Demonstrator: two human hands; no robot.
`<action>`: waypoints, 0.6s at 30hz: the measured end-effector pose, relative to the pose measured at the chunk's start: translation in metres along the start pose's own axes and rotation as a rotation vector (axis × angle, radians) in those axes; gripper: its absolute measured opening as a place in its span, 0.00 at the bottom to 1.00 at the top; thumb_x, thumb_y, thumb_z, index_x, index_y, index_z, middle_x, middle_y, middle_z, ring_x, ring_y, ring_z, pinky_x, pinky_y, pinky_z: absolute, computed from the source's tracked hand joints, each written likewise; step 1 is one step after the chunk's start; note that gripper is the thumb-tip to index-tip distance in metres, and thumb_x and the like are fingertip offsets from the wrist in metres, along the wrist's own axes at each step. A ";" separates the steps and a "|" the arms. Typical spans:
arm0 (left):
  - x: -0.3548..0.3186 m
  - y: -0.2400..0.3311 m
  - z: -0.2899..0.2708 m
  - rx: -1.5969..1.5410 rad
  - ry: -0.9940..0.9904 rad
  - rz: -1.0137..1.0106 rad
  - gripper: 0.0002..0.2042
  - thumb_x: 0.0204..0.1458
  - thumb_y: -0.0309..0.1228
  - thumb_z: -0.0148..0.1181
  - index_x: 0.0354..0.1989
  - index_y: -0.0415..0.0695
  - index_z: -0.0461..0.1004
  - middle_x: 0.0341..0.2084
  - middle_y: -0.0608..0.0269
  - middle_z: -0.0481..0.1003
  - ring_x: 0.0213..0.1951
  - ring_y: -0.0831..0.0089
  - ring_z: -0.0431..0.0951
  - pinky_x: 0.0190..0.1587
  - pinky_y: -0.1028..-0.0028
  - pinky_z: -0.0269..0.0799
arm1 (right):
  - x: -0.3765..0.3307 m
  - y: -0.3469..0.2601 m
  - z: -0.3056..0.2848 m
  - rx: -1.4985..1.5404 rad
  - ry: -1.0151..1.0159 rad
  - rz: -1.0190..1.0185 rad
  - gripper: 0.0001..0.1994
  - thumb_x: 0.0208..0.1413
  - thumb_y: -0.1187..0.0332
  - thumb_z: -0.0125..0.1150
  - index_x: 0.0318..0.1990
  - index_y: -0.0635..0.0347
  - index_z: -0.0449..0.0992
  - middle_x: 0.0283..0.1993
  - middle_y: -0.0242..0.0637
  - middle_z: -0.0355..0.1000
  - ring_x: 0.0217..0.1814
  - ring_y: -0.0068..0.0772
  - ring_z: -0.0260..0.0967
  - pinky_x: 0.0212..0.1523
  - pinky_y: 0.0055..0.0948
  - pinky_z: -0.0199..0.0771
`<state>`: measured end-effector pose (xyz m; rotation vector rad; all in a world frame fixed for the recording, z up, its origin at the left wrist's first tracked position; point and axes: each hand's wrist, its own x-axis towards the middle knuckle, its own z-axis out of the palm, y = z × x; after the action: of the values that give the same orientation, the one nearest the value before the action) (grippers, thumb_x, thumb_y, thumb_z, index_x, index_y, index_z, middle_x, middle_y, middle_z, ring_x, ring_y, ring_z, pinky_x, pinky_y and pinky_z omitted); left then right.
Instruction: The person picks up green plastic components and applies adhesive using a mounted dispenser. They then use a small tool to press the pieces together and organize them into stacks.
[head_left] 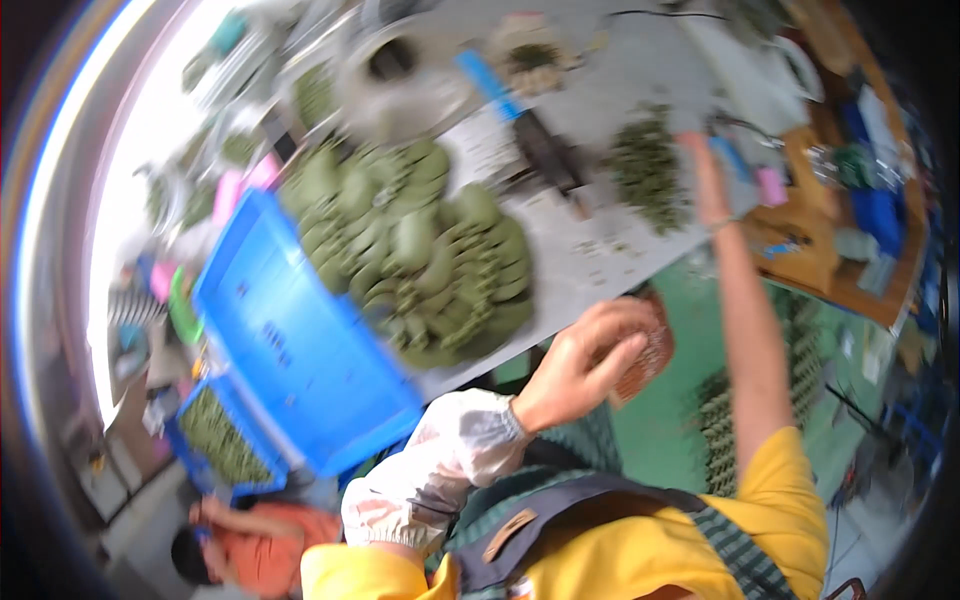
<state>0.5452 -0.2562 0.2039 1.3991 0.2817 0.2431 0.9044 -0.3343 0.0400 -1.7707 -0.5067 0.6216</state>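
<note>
Blurred head view of a work counter point(600, 265) during handling of green pieces. The left hand point(585, 365), its forearm in a pale sleeve cover, is curled around a small brown woven object point(655, 355), seemingly a basket or scoop, held just off the counter's near edge; the tilt suggests it is kept ready below the counter's level to receive material. The right hand point(695, 150) reaches far across the counter to a small pile of green pieces point(650, 175), arm fully extended; whether its fingers are spread or closed cannot be told through the motion blur. At centre lies a large heap of green pods point(420, 250), spilling toward an empty blue crate point(300, 350) tipped on its side at the left, probably so that the contents slide out. A second blue crate point(215, 435), filled with green pieces, sits lower left. Another person in an orange top point(265, 550) crouches near the bottom left.
</note>
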 end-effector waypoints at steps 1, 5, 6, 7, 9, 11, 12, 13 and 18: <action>-0.033 0.009 -0.014 0.019 0.082 -0.048 0.10 0.63 0.27 0.54 0.49 0.37 0.74 0.49 0.52 0.73 0.53 0.63 0.74 0.55 0.68 0.69 | -0.002 0.002 -0.009 -0.116 0.054 -0.040 0.29 0.70 0.48 0.42 0.62 0.66 0.69 0.65 0.40 0.67 0.69 0.33 0.60 0.72 0.32 0.51; -0.162 -0.001 -0.074 0.312 0.657 -0.374 0.06 0.61 0.25 0.55 0.45 0.38 0.72 0.37 0.59 0.71 0.40 0.71 0.72 0.42 0.72 0.71 | -0.057 -0.043 0.015 -0.259 0.374 -0.239 0.21 0.71 0.57 0.48 0.55 0.69 0.72 0.56 0.41 0.73 0.59 0.31 0.68 0.61 0.28 0.64; -0.201 -0.012 -0.096 0.375 0.874 -0.471 0.07 0.61 0.24 0.56 0.45 0.39 0.70 0.34 0.61 0.70 0.37 0.72 0.71 0.40 0.72 0.71 | -0.093 -0.075 0.052 -0.145 0.424 -0.256 0.19 0.71 0.58 0.48 0.51 0.69 0.73 0.51 0.39 0.74 0.54 0.30 0.70 0.57 0.27 0.66; -0.230 -0.024 -0.122 0.512 0.987 -0.473 0.10 0.58 0.25 0.59 0.47 0.38 0.70 0.36 0.57 0.70 0.38 0.67 0.72 0.41 0.71 0.71 | -0.123 -0.098 0.067 -0.116 0.327 -0.293 0.16 0.71 0.61 0.47 0.49 0.68 0.74 0.47 0.38 0.73 0.49 0.28 0.70 0.55 0.26 0.68; -0.281 -0.058 -0.176 0.769 1.115 -0.569 0.16 0.55 0.27 0.63 0.51 0.39 0.69 0.42 0.52 0.68 0.43 0.60 0.71 0.44 0.68 0.71 | -0.177 -0.131 0.106 -0.062 0.126 -0.342 0.12 0.71 0.67 0.46 0.42 0.66 0.72 0.40 0.35 0.71 0.38 0.24 0.67 0.46 0.25 0.69; -0.349 -0.097 -0.228 1.083 1.213 -0.732 0.22 0.55 0.29 0.63 0.57 0.40 0.66 0.48 0.47 0.65 0.49 0.55 0.68 0.50 0.64 0.69 | -0.237 -0.152 0.177 0.053 -0.125 -0.273 0.08 0.69 0.72 0.45 0.39 0.64 0.71 0.36 0.36 0.70 0.30 0.22 0.64 0.36 0.22 0.70; -0.380 -0.115 -0.250 1.262 1.273 -0.791 0.25 0.55 0.30 0.63 0.60 0.41 0.64 0.51 0.45 0.63 0.52 0.51 0.67 0.53 0.62 0.67 | -0.263 -0.167 0.214 0.113 -0.296 -0.150 0.06 0.67 0.73 0.49 0.40 0.63 0.72 0.36 0.37 0.72 0.32 0.22 0.68 0.35 0.23 0.71; -0.388 -0.125 -0.268 1.319 1.307 -0.859 0.30 0.56 0.31 0.62 0.66 0.41 0.59 0.56 0.42 0.59 0.55 0.46 0.65 0.57 0.60 0.65 | -0.277 -0.174 0.242 0.008 -0.517 -0.205 0.04 0.64 0.74 0.53 0.41 0.64 0.73 0.36 0.38 0.74 0.35 0.26 0.72 0.36 0.27 0.72; -0.390 -0.155 -0.323 1.282 1.304 -0.876 0.26 0.58 0.29 0.59 0.64 0.40 0.61 0.57 0.43 0.62 0.56 0.45 0.67 0.57 0.56 0.66 | -0.324 -0.152 0.415 0.017 -0.934 -0.344 0.08 0.59 0.70 0.60 0.43 0.63 0.73 0.38 0.43 0.70 0.37 0.46 0.73 0.40 0.36 0.74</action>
<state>0.0693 -0.1089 0.0229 1.9585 2.3888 0.1991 0.3864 -0.1897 0.1426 -1.2436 -1.3949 1.1825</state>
